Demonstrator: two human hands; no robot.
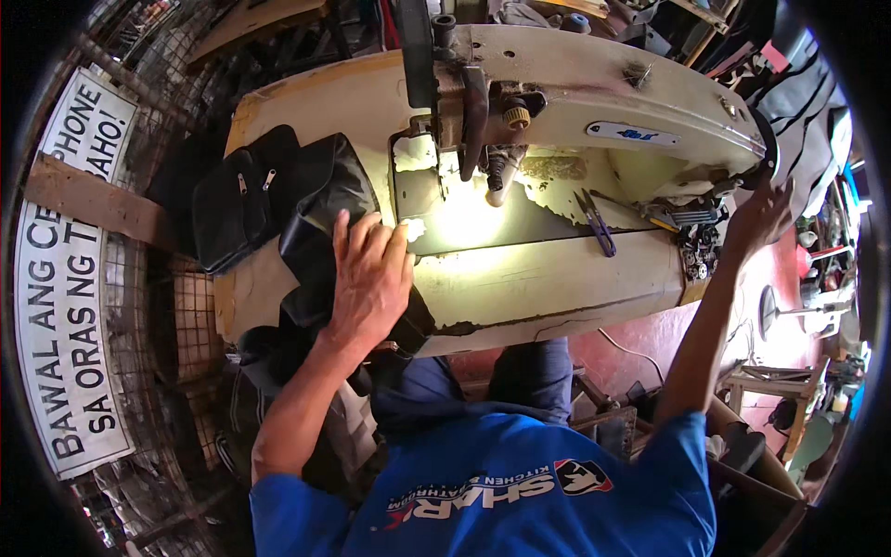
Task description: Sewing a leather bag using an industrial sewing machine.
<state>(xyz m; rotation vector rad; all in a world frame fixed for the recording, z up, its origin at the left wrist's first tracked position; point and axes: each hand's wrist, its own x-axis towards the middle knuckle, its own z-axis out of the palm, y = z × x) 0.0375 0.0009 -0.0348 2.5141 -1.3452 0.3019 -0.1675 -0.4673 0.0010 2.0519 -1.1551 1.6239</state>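
My left hand (pixel 374 278) lies open on a black bag (pixel 329 186), its fingers spread over the dark material left of the needle area. The bag has zip pulls on one part, and its folds hang over the table's near edge. At the right end of a worn, cream sewing machine (pixel 594 79), my right hand (pixel 759 221) is raised against the lower rim of the dark handwheel (pixel 768 148). Its visible fingers stretch upward, while the thumb side is partly hidden. A bright lamp lights the machine bed near the presser foot.
Small blue-handled thread snips (pixel 596 225) lie on the pale machine table (pixel 557 283). Metal parts (pixel 701 249) sit at its right end. A wire mesh wall with a white sign (pixel 79 306) stands at left. A wooden stand (pixel 775 395) is at lower right.
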